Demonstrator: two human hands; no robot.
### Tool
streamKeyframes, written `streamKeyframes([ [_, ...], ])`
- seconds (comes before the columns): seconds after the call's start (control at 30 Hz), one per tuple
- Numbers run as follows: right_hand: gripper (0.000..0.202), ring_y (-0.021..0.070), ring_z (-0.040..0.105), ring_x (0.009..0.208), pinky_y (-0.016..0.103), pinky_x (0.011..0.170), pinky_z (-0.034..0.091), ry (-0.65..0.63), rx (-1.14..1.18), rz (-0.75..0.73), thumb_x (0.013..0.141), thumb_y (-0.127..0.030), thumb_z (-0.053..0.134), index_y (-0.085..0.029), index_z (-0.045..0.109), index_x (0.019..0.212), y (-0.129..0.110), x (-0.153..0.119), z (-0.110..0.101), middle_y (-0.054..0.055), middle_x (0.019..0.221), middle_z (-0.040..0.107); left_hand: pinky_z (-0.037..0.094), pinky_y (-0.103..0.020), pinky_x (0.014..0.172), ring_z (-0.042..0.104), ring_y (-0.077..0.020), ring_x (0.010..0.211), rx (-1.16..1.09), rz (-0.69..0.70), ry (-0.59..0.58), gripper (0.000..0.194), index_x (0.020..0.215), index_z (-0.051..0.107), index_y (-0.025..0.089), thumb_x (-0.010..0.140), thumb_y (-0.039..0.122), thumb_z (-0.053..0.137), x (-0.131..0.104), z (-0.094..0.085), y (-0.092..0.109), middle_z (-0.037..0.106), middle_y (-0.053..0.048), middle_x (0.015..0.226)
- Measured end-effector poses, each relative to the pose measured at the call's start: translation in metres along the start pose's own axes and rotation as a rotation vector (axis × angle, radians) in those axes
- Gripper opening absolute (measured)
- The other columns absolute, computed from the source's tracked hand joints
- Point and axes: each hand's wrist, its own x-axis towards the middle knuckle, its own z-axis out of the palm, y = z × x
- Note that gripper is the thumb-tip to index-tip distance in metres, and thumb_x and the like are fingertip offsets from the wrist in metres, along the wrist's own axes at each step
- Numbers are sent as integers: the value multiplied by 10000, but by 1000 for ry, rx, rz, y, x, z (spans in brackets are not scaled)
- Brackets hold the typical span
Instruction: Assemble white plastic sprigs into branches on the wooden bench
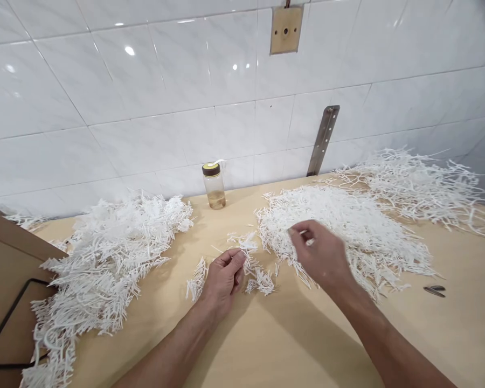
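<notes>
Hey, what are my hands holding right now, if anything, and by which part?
Your left hand pinches a thin white piece between thumb and forefinger; the grip hides exactly which part. Whether your right hand holds anything cannot be told.

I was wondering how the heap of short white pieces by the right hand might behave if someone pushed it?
The heap would probably spread rather than slide as one, since loose pieces lie scattered along its edges. Each piece is likely light, being so thin. Some may snag on their neighbours, as they lie crisscrossed.
</notes>
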Motion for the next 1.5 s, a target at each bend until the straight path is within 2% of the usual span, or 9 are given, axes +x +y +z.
streamKeyframes([
  [0.07,321,147,541,470,275,453,429,-379,174,137,891,-504,543,-203,614,808,-9,-13,12,7,634,585,152,-175,365,240,-32,370,-11,14,13,453,796,624,165,605,516,839,1,0,-2,404,98,421],
  [0.1,343,131,523,439,266,442,428,-497,251,173,891,-535,543,-206,611,824,-12,-19,19,-13,614,571,153,-177,361,243,-32,363,-12,21,16,461,805,630,165,604,524,838,1,0,-3,403,100,421],
  [0.2,415,106,484,388,244,400,412,-653,440,288,885,-601,535,-202,578,777,-16,-34,41,-50,557,505,165,-185,357,258,-32,342,-3,37,13,494,828,653,158,597,555,835,1,1,-5,421,96,414],
  [0.3,478,96,450,389,226,363,386,-718,603,421,862,-650,546,-183,600,774,-15,-37,51,-52,535,479,171,-188,361,257,-30,333,14,51,10,514,840,677,148,596,574,831,1,1,-6,425,92,396],
  [0.6,455,78,437,458,204,397,367,-749,789,553,790,-607,679,-172,559,732,-12,-32,47,-46,576,481,217,-192,367,304,-39,351,78,85,21,493,855,720,140,606,550,829,-2,5,-6,456,75,432],
  [0.93,246,84,456,467,218,427,392,-679,745,502,750,-341,720,-183,531,732,-16,-30,42,-69,555,491,232,-187,374,296,-47,361,109,76,-15,483,933,712,144,657,530,805,-6,6,-6,423,83,413],
  [1.13,281,101,516,528,219,439,411,-695,792,518,759,-397,723,-178,549,745,-20,-30,39,-46,615,528,257,-191,370,333,-53,360,131,97,15,506,945,737,147,655,557,796,-5,6,-6,457,68,433],
  [1.33,341,89,469,460,233,440,407,-656,784,495,758,-465,724,-183,532,757,-13,-31,44,-61,570,505,264,-189,376,350,-60,381,158,115,23,499,982,762,147,662,528,804,-3,5,-9,450,62,431],
  [1.5,252,114,495,460,247,452,392,-624,593,386,790,-425,655,-199,545,796,-10,-32,46,-39,600,555,263,-187,369,360,-66,384,139,109,12,491,993,763,151,659,507,808,-5,6,-9,450,58,428],
])
